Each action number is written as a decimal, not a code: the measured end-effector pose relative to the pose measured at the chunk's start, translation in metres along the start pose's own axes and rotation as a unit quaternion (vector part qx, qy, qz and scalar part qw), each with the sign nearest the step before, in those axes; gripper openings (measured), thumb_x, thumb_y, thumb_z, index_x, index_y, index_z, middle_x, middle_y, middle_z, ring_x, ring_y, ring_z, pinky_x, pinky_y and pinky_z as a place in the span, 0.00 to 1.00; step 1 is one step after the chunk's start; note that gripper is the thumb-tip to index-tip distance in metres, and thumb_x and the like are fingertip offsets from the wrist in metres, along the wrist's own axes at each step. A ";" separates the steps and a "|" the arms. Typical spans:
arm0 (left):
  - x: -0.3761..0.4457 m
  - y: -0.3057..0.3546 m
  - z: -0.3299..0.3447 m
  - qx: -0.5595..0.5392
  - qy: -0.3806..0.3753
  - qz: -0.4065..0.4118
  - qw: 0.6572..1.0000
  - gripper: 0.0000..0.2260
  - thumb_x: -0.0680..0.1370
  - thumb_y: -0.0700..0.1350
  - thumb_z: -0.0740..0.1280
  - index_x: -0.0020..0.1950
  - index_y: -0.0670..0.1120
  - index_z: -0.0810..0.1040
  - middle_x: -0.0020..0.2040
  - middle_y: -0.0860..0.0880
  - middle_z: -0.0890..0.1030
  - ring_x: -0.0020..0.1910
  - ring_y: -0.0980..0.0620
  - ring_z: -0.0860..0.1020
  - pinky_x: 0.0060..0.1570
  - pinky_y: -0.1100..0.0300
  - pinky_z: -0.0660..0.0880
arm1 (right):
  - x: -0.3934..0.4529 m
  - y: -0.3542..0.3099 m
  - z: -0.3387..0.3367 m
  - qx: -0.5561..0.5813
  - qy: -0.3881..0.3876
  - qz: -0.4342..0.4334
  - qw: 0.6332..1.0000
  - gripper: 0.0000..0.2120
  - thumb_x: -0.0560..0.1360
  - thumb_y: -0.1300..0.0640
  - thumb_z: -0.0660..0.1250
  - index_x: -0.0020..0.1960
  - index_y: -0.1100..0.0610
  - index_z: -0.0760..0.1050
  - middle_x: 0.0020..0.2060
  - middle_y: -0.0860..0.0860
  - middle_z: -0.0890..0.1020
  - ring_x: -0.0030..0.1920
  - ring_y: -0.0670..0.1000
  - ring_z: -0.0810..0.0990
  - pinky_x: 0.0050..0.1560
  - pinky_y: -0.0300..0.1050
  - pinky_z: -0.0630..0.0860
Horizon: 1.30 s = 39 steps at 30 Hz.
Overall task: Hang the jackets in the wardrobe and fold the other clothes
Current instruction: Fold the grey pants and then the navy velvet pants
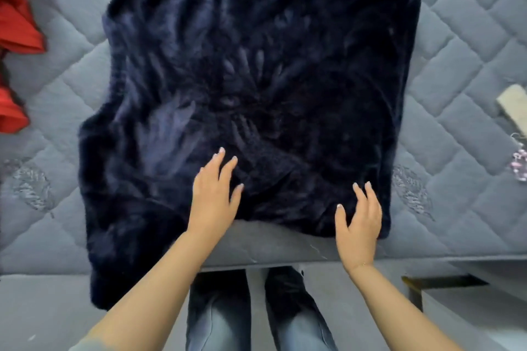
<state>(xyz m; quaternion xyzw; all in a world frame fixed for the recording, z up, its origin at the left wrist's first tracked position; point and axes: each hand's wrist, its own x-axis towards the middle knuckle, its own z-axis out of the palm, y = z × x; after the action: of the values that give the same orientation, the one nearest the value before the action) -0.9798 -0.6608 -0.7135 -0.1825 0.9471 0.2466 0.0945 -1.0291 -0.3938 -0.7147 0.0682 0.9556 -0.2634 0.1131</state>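
Head view, looking straight down: dark blue fleece garment (251,100) spread flat on the grey quilted bed (456,51), filling the middle of the picture, near edge at 6 o'clock hanging slightly over the mattress side at the lower left. Long axis judged to run from 12 to 6 o'clock, with a narrower part reaching off the frame at 12. Left hand (214,196) lay palm down, fingers spread and released, on the fleece just inside the near edge. Right hand (359,222) sat at the near right corner, fingers loosely curled over the hem, touching but not clearly gripping; whether any cloth was pinched could not be told. Both hands at the 6 o'clock side, the right one nearer a corner, so a fold would probably start there and travel toward 12. Red clothing (17,20) lay bunched at 9 to 10 o'clock, well apart. Pale object (513,105) at 3 o'clock, cut by the frame. No containers in sight.
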 end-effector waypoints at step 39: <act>-0.122 -0.079 -0.023 -0.121 0.164 -0.513 0.834 0.32 0.74 0.54 0.71 0.73 0.44 0.65 0.72 0.40 0.66 0.71 0.39 0.63 0.69 0.41 0.59 | -0.059 0.006 0.007 0.561 -0.112 0.410 0.711 0.22 0.81 0.55 0.63 0.71 0.62 0.65 0.63 0.60 0.73 0.64 0.57 0.74 0.60 0.50 0.74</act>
<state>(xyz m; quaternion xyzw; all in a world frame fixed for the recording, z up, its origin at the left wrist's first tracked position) -0.8396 -0.6998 -0.6953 -0.6896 0.6820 0.2419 0.0277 -0.9693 -0.3967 -0.7084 0.4737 0.4907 -0.6845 0.2575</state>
